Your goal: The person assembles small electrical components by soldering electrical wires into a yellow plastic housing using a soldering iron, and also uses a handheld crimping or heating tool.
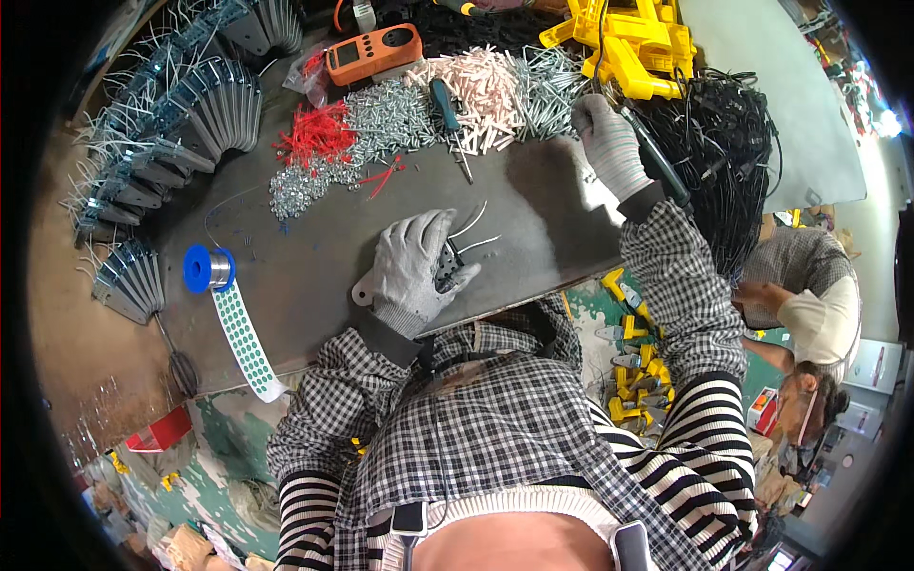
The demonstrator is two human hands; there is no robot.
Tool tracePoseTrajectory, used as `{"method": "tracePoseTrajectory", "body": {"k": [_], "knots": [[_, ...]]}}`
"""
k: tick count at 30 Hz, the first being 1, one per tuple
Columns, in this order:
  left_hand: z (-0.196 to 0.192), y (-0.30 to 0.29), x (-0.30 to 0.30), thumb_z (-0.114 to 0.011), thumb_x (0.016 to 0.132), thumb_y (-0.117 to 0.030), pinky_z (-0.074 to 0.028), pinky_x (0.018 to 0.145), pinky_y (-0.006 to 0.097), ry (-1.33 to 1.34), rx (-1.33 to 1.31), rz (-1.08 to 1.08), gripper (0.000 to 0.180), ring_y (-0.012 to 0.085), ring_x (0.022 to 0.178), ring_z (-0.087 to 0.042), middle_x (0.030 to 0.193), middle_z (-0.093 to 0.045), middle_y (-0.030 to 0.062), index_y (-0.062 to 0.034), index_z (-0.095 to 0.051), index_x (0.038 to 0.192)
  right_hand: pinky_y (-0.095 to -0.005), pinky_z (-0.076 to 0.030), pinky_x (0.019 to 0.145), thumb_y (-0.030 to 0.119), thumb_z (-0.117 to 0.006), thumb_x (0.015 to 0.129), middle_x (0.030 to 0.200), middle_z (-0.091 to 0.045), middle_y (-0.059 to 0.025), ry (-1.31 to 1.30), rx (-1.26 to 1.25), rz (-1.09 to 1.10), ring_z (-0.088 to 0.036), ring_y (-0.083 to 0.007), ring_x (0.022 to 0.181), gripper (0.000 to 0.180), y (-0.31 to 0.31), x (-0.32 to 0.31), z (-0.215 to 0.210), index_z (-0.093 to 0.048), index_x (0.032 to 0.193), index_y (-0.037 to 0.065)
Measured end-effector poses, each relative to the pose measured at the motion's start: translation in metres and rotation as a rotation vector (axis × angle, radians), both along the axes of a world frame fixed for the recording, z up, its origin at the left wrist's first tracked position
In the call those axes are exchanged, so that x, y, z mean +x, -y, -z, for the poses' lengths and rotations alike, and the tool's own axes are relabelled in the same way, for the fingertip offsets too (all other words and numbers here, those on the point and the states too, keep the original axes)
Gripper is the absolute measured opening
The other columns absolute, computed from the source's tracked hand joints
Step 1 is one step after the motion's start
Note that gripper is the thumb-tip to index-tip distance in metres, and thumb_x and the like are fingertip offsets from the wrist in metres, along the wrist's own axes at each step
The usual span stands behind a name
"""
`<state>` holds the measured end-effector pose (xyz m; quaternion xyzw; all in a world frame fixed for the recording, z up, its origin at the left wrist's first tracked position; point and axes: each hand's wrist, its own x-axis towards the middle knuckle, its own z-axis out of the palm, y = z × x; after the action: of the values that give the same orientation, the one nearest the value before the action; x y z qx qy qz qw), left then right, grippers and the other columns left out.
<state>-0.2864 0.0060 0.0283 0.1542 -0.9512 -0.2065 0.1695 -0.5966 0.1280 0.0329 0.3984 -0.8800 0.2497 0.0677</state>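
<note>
My left hand [411, 265], in a grey glove, is closed around a small black part [447, 266] with two white wires sticking out. A grey metal tab with a hole [363, 287] shows on the other side of this hand, low over the table. At the back right, my right hand [609, 143] wears a pale striped glove and has its fingers curled; what they hold, if anything, is hidden. Right beside it slants a black rod-shaped tool [657, 157]. Yellow plastic housings [633, 57] and a heap of black cables [719, 143] are close by.
Screws [390, 119], pale pegs [481, 90], red bits [319, 133] and a screwdriver [444, 107] lie along the back, near an orange meter [373, 53]. Metal brackets [214, 105] line the left; a solder spool [208, 269] and sticker strip [246, 343] lie nearer. Another person [809, 295] is at right.
</note>
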Motion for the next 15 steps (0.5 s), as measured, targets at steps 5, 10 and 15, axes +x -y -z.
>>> {"method": "tracePoseTrajectory", "body": {"k": [5, 10, 15], "knots": [[0.001, 0.001, 0.0, -0.074, 0.074, -0.041, -0.038, 0.101, 0.046, -0.004, 0.013, 0.026, 0.068, 0.0319, 0.115, -0.049, 0.126, -0.054, 0.0097, -0.0088, -0.051, 0.129, -0.044, -0.051, 0.073, 0.013, -0.066, 0.085, 0.087, -0.065, -0.0143, -0.087, -0.181, -0.198, -0.063, -0.0354, 0.083, 0.011, 0.007, 0.01, -0.005, -0.063, 0.094, 0.008], [0.002, 0.001, 0.0, -0.074, 0.074, -0.042, -0.038, 0.101, 0.046, -0.022, 0.009, 0.025, 0.069, 0.0314, 0.115, -0.049, 0.126, -0.054, 0.0099, -0.0085, -0.051, 0.129, -0.0428, -0.051, 0.07, 0.014, -0.067, 0.082, 0.084, -0.063, -0.0114, -0.272, -0.009, -0.295, -0.062, -0.0327, 0.079, 0.011, 0.016, 0.004, -0.015, -0.062, 0.092, 0.01], [0.006, 0.004, 0.002, -0.073, 0.074, -0.044, -0.038, 0.101, 0.046, -0.012, 0.006, 0.023, 0.07, 0.0306, 0.116, -0.049, 0.126, -0.054, 0.0096, -0.0087, -0.051, 0.13, -0.0439, -0.051, 0.071, 0.018, -0.064, 0.085, 0.084, -0.065, -0.0128, -0.177, -0.121, -0.241, -0.064, -0.0333, 0.08, 0.011, 0.045, 0.012, -0.03, -0.063, 0.09, 0.008]]}}
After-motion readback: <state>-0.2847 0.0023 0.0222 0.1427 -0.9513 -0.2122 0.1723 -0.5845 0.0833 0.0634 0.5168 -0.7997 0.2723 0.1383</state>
